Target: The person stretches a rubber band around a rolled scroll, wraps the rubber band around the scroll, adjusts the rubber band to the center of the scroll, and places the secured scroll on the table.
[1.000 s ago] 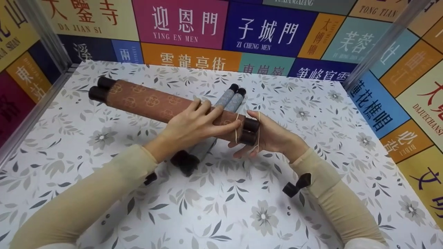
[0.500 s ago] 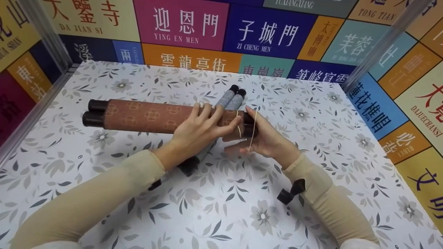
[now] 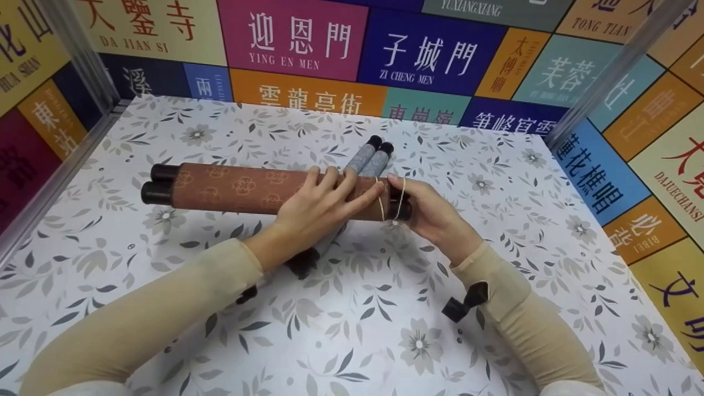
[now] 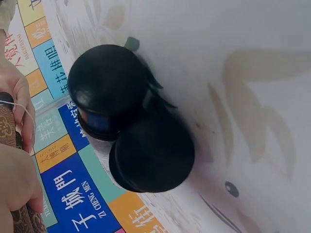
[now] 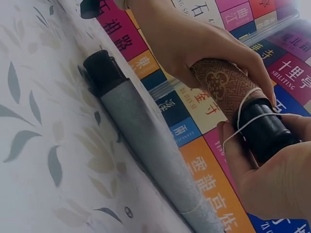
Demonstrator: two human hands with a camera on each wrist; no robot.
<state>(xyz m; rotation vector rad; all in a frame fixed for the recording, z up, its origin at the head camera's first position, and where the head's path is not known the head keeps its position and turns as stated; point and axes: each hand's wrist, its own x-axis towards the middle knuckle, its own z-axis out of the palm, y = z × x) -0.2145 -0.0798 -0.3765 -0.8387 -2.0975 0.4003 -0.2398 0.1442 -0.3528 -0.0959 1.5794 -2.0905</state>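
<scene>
A brown patterned double-roller scroll [image 3: 236,187] with black knobs is held above the table, nearly level in the head view. My left hand [image 3: 316,203] grips it right of its middle, fingers over the top. At its right end, my right hand [image 3: 440,220] pinches a thin pale elastic band [image 3: 400,201]. One strand crosses the brown roll, another the black knobs, as the right wrist view also shows on the black knob [image 5: 267,131]. Below lies a grey-blue scroll [image 3: 360,159], partly hidden by the brown scroll and left hand. Its black end knobs [image 4: 150,155] fill the left wrist view.
The table [image 3: 330,341] has a white leaf-and-flower cover. Colourful printed panels [image 3: 291,44] stand behind it and at both sides, with metal posts [image 3: 599,71] at the corners. A black strap piece [image 3: 465,302] hangs at the right sleeve.
The brown scroll has swung from a slant to nearly level, its left end coming lower. My right hand has brought the stretched band in closer to the roll's end.
</scene>
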